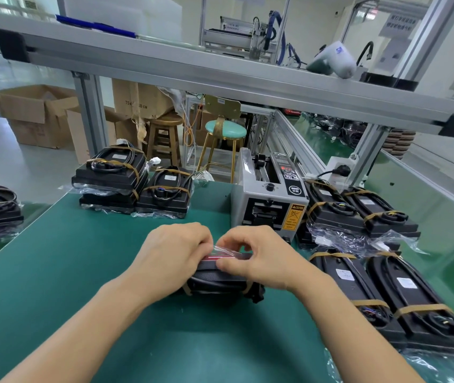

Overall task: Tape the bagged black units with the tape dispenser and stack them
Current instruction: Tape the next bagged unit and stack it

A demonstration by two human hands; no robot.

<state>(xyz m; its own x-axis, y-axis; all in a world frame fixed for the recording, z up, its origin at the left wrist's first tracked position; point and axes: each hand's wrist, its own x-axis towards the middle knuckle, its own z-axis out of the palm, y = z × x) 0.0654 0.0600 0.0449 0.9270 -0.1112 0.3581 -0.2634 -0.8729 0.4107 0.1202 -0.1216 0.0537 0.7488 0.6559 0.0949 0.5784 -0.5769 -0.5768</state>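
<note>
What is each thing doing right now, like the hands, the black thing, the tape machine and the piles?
Left hand: curled on the bag flap, pressing it down.
Right hand: pinching the bag flap.
Unit: bagged, on the mat, held by both hands.
Bag flap: folded over at the top, not lying flat.
Dispenser: upright behind the hands, untouched.
Left stack: bagged units piled up.
Right units: bagged, lying side by side.

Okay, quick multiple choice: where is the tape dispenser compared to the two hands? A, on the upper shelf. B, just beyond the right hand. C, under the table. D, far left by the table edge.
B: the tape dispenser stands on the green table just beyond the right hand, while both hands work on the bagged unit.
</note>
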